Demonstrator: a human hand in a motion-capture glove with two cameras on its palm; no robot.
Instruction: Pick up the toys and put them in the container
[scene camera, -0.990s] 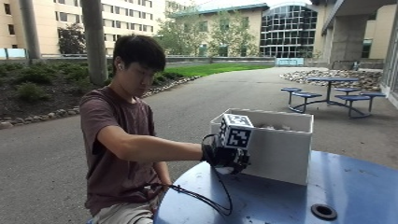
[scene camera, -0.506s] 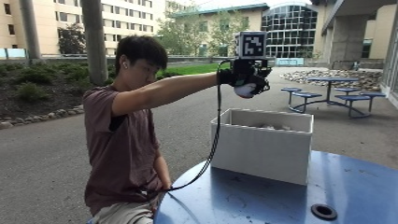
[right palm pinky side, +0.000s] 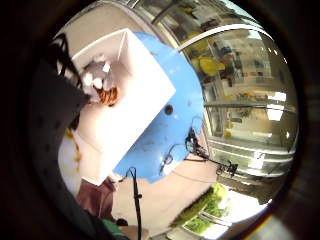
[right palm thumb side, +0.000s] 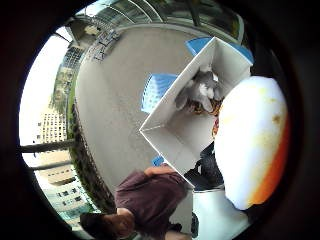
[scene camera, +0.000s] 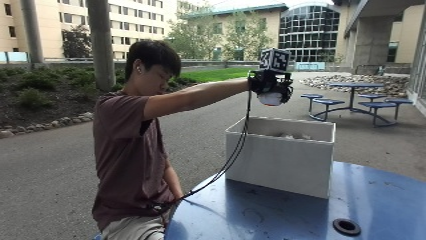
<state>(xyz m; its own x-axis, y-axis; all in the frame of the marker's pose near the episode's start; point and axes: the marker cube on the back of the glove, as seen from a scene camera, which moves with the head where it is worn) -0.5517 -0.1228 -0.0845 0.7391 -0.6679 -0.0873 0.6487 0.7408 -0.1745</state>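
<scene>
You're holding your gloved right hand (scene camera: 269, 89) high, fingers curled round a white-and-orange ball toy (scene camera: 271, 98), and the open white container (scene camera: 279, 159) on the blue table (scene camera: 279, 215) is sitting at 6 o'clock, straight below it, well apart.

White container (scene camera: 279, 162) on a blue desk (scene camera: 279, 215), black-gloved right hand (scene camera: 269, 86) around a white toy with an orange edge (right palm thumb side: 252, 142), grey-and-white plush (right palm thumb side: 200, 91) inside, beside something possibly orange-striped (right palm pinky side: 109, 96), maroon shirt (scene camera: 126, 155).
</scene>
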